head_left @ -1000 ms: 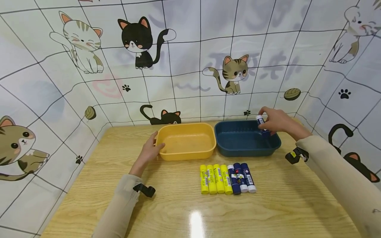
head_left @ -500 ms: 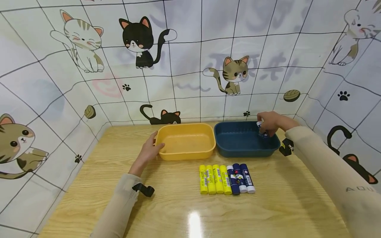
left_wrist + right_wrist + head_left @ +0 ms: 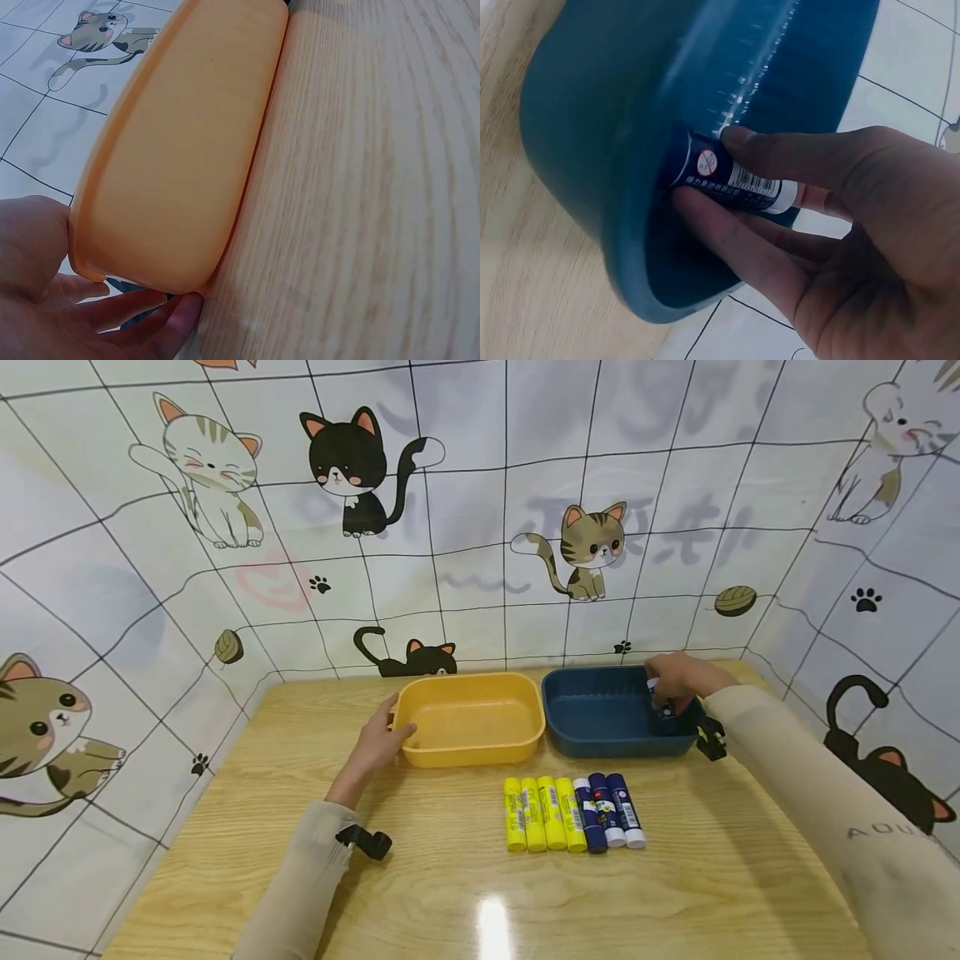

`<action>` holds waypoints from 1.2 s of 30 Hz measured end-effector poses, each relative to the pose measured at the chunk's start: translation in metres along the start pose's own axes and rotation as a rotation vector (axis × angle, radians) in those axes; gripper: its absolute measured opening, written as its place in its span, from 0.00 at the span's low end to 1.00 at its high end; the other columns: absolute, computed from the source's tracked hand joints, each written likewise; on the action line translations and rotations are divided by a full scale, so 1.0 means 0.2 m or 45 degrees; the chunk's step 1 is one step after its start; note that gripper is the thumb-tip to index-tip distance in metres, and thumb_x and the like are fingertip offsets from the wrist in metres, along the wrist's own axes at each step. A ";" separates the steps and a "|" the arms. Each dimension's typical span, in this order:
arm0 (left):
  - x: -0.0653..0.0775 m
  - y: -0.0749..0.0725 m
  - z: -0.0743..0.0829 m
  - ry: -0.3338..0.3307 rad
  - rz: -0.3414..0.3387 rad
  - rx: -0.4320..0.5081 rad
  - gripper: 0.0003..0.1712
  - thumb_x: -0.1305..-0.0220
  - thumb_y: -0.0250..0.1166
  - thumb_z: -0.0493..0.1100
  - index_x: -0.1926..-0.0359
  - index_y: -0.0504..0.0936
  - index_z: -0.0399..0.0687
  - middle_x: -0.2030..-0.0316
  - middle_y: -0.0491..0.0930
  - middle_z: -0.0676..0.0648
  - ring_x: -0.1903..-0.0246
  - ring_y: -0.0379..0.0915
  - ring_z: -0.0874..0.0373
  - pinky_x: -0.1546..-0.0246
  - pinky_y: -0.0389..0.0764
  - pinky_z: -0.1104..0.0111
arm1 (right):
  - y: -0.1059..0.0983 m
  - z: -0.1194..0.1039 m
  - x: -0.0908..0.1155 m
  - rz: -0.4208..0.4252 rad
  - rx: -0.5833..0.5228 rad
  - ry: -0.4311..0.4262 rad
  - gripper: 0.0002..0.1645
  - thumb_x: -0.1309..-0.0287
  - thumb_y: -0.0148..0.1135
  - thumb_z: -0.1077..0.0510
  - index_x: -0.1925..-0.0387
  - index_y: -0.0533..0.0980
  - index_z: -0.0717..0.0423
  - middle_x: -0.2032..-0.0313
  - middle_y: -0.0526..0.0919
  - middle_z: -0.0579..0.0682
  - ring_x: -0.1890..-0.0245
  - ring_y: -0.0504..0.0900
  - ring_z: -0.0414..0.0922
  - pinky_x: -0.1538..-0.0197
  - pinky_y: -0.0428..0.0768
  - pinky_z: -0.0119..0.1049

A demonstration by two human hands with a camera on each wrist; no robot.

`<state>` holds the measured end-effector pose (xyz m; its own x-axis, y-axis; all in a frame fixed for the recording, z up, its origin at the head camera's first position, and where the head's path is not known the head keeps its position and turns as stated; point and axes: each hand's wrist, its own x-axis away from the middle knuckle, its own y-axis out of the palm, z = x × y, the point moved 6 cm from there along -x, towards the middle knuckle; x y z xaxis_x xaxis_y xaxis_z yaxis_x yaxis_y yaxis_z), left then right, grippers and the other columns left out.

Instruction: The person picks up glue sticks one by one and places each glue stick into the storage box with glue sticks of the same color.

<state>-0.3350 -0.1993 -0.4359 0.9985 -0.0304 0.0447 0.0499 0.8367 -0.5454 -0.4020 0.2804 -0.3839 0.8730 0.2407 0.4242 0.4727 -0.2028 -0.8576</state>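
My right hand (image 3: pixel 684 678) pinches a dark blue glue stick (image 3: pixel 739 180) with a white end between thumb and fingers. It holds the stick down inside the right end of the dark blue plastic tray (image 3: pixel 607 748), and the right wrist view shows the stick's other end close to the tray wall. My left hand (image 3: pixel 377 737) grips the left end of the yellow plastic tray (image 3: pixel 472 756), thumb over the rim and fingers outside against the end wall. In the left wrist view the same tray (image 3: pixel 180 142) shows its long outer side.
Several yellow glue sticks (image 3: pixel 551 814) and three dark blue ones (image 3: pixel 606 810) lie side by side in a row on the wooden table (image 3: pixel 420 877), in front of the trays. A cat-patterned wall covering (image 3: pixel 480 560) rises behind the trays and along both sides.
My right hand has lowered the glue stick from above the rim down into the dark blue tray, the forearm moving slightly left. My left hand keeps its grip on the yellow tray.
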 end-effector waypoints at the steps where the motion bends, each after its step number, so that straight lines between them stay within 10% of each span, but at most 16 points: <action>1: 0.00 0.00 0.00 0.001 -0.001 -0.002 0.41 0.32 0.57 0.46 0.24 0.47 0.54 0.34 0.65 0.35 0.39 0.69 0.42 0.49 0.79 0.55 | 0.00 0.00 0.00 0.003 -0.008 0.006 0.34 0.43 0.61 0.66 0.38 0.59 0.73 0.47 0.70 0.76 0.73 0.84 0.49 0.68 0.83 0.40; 36: -0.01 0.00 -0.01 -0.001 0.011 -0.002 0.42 0.31 0.56 0.48 0.24 0.45 0.54 0.34 0.65 0.36 0.37 0.66 0.42 0.44 0.74 0.52 | 0.03 -0.06 0.00 -0.002 0.103 0.014 0.32 0.45 0.61 0.67 0.40 0.65 0.76 0.48 0.73 0.75 0.71 0.84 0.47 0.69 0.83 0.37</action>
<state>-0.3368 -0.1998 -0.4383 0.9989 -0.0227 0.0402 0.0411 0.8363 -0.5468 -0.3976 0.2682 -0.3865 0.8738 0.2303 0.4283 0.4630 -0.1250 -0.8775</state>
